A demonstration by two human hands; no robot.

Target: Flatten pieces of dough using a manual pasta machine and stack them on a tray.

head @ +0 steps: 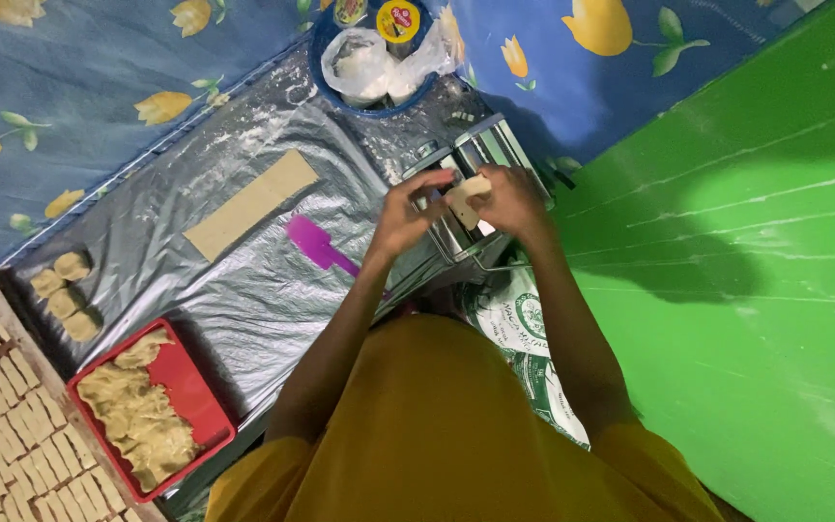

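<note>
Upper centre of the frame: both hands meet over the metal roller machine (475,193). The left hand (406,215) and right hand (511,198) pinch a small dough piece (464,196) between them, its long axis running toward the rollers, equally near both hands.

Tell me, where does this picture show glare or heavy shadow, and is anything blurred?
Head view: glare streaks the crinkled silver plastic sheet; a broad dark shadow crosses the green wall beyond the metal roller machine; the left hand and right hand, pinching a dough piece, look slightly soft; the red tray stays fairly sharp.
</note>
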